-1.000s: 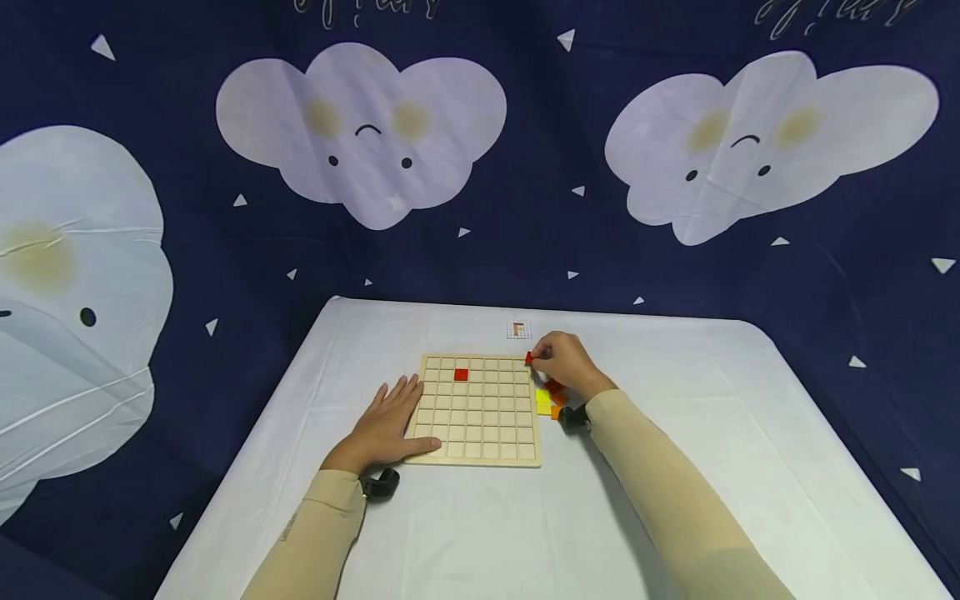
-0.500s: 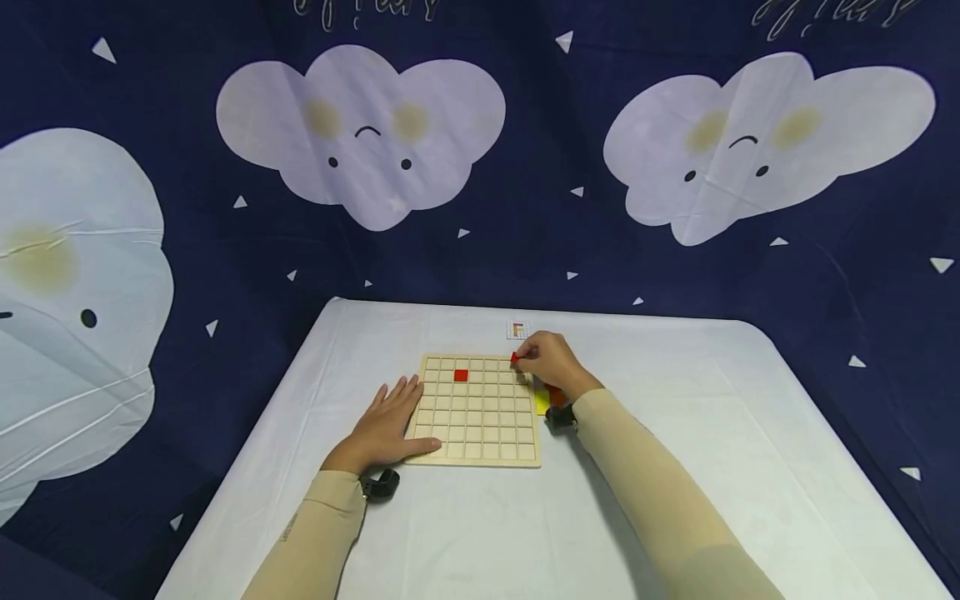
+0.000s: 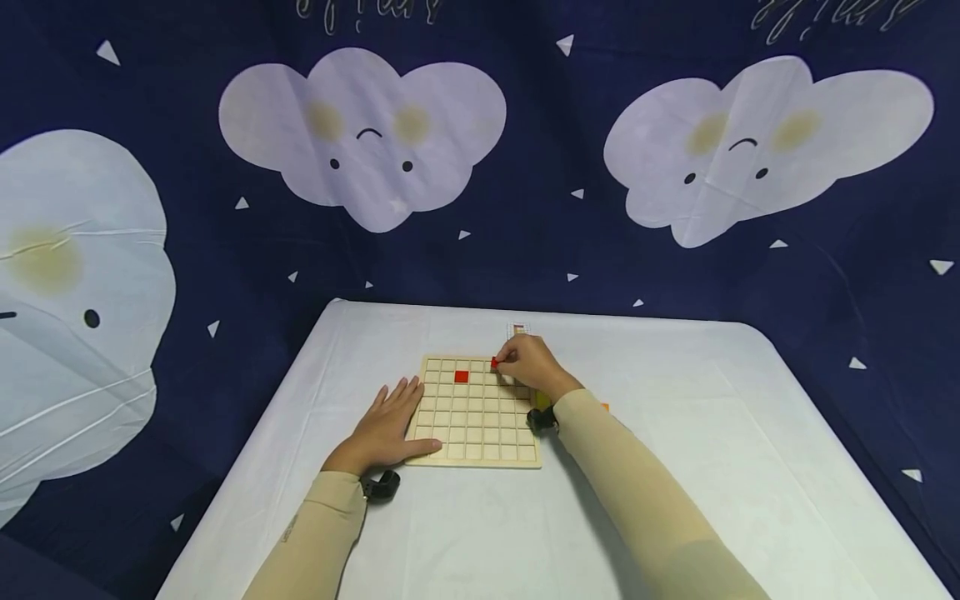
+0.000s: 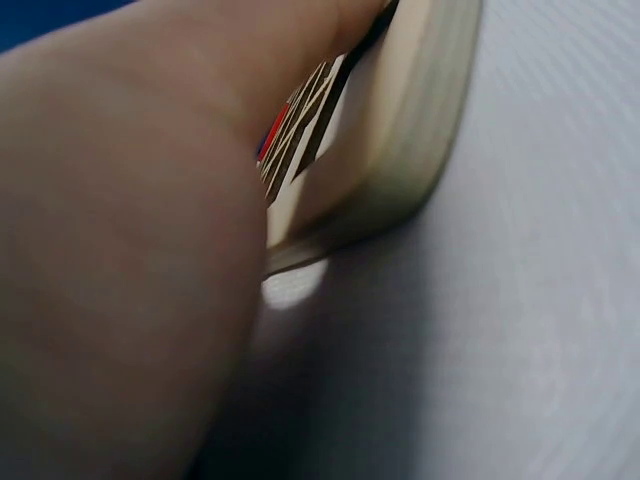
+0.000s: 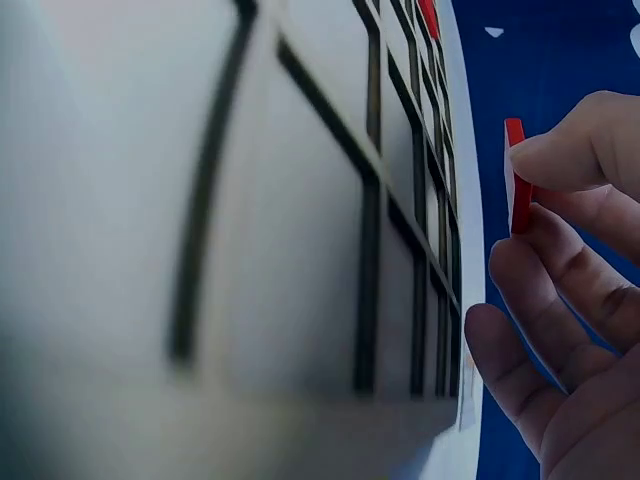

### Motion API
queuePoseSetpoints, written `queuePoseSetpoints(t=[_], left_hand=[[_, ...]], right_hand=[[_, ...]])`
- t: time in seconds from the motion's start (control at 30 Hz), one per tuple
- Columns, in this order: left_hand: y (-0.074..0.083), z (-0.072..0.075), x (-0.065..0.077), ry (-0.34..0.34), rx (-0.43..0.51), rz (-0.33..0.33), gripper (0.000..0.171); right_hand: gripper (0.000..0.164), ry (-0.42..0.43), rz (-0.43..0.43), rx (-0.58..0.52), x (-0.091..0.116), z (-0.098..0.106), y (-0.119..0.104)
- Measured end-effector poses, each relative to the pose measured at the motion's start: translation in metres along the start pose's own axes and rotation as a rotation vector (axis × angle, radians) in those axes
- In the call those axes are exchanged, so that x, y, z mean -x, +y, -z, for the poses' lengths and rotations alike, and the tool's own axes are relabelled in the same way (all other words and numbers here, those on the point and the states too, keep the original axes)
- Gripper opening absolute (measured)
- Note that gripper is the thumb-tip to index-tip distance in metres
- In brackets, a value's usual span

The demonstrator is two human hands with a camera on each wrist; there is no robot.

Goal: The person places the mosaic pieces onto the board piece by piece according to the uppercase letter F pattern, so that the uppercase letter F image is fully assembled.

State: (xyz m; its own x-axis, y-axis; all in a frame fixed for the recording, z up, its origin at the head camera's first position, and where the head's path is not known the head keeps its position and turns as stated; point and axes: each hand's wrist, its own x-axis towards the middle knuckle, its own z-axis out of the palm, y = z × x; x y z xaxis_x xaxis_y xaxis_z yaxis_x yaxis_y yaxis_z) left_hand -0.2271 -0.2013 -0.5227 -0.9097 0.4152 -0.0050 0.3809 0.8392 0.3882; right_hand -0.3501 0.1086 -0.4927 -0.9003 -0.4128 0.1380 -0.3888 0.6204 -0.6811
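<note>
A square wooden grid board (image 3: 472,427) lies on the white table, with one red tile (image 3: 461,377) set in a cell near its far edge. My left hand (image 3: 384,423) rests along the board's left side, fingers spread and thumb over the near left corner. In the left wrist view, that hand (image 4: 120,240) hides much of the board (image 4: 425,110). Above the board's far right part, my right hand (image 3: 531,364) pinches a second red tile (image 3: 494,363). The right wrist view shows this tile (image 5: 518,190) on edge between thumb and fingertips, with the other fingers loosely bent.
A small card with a printed grid pattern (image 3: 517,328) lies beyond the board, partly behind the right hand. Yellow (image 3: 542,401) and orange (image 3: 605,407) tiles show beside the right forearm, which covers part of them. A dark blue cloud-print cloth (image 3: 555,250) hangs behind the table.
My right hand has carried its red tile leftward, from the board's far right corner to over the far row. My left hand has stayed in place.
</note>
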Motion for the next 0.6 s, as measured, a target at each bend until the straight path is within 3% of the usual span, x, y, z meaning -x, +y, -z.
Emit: queuePoseSetpoints(t=[0.37, 0.6], left_hand=[[0.001, 0.000, 0.000, -0.008, -0.009, 0.011, 0.117], [-0.001, -0.001, -0.001, -0.007, -0.015, 0.011, 0.118]], right_hand=[[0.006, -0.039, 0.036, -0.055, -0.002, -0.020, -0.016], [0.006, -0.064, 0.067, -0.002, -0.005, -0.026, -0.023]])
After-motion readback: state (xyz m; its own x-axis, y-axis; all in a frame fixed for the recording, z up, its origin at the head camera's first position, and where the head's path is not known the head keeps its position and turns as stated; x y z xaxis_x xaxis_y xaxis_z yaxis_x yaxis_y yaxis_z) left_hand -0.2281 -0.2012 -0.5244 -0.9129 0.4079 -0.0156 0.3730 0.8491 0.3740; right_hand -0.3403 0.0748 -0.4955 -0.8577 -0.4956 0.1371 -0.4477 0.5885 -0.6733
